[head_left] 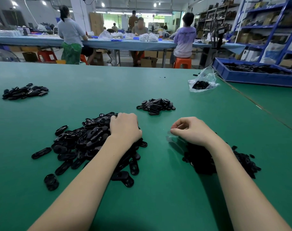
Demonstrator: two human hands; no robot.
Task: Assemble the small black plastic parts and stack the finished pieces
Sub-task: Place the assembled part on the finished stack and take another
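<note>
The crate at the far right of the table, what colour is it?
Blue. The crate holds black parts; the head view, the only one, shows it.

My left hand [125, 127] rests on the big pile of black parts [85, 142] at lower left. My right hand [192, 130] has curled fingers [177, 125] above a smaller dark pile [213, 160]. The surface [91, 84] is green.
</note>
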